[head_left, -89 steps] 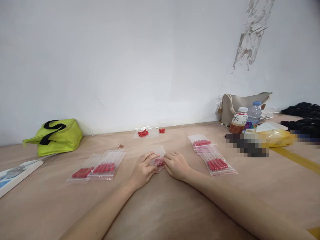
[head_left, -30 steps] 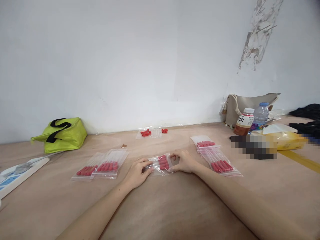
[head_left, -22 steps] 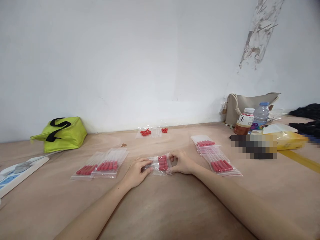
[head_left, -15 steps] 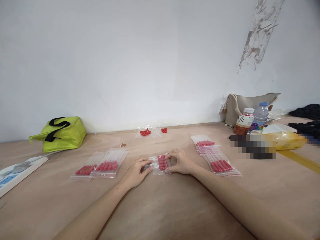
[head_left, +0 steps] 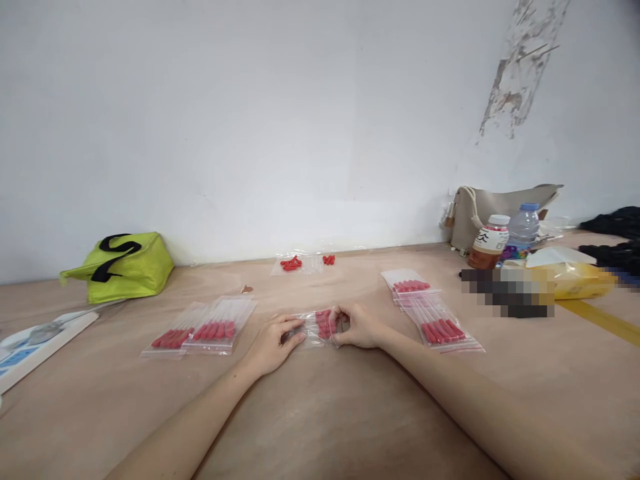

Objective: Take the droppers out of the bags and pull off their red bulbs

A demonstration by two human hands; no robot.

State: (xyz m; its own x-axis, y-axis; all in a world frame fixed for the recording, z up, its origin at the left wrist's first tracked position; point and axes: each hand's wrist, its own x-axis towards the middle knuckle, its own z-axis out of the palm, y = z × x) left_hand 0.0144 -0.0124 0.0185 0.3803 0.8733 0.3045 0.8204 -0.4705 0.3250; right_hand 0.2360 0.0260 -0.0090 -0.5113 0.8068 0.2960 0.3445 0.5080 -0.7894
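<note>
Between my hands a small clear plastic bag (head_left: 311,329) lies on the table, with several red-ended sticks (head_left: 325,324) inside. My left hand (head_left: 273,343) pinches the bag's left end between thumb and fingers. At the red end, my right hand (head_left: 361,327) grips the bag's right edge with curled fingers. To the left lie two filled zip bags (head_left: 215,327) (head_left: 173,337) overlapping each other. More filled zip bags (head_left: 440,327) overlap to the right, red ends toward me. What the sticks are exactly I cannot make out.
Loose red pieces (head_left: 291,264) on clear plastic lie near the wall. A lime-green bag (head_left: 130,270) and a white power strip (head_left: 45,343) stand left. At right are a drink bottle (head_left: 490,243), a water bottle (head_left: 523,230), a beige bag (head_left: 463,220) and a yellow packet (head_left: 575,280).
My right fingers have curled in a little more at the bag's right edge. My left hand stays in nearly the same place, and the view has shifted very slightly.
</note>
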